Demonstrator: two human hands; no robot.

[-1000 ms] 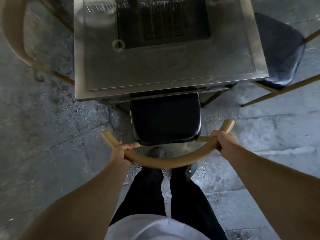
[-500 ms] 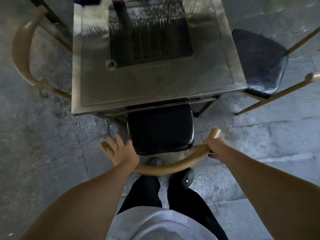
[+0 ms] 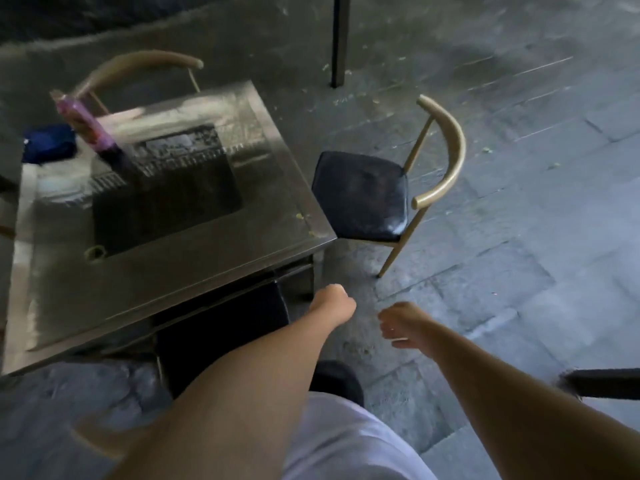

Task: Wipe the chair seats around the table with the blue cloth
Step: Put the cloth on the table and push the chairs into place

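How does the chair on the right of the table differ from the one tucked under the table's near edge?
The right-hand chair stands clear of the metal table, its whole black seat showing; the near chair is pushed under, its seat mostly hidden by the tabletop. The right-hand chair's curved tan backrest shows sharply; the near chair's is a blur at the lower left. Both have dark seats, and neither hand touches either.
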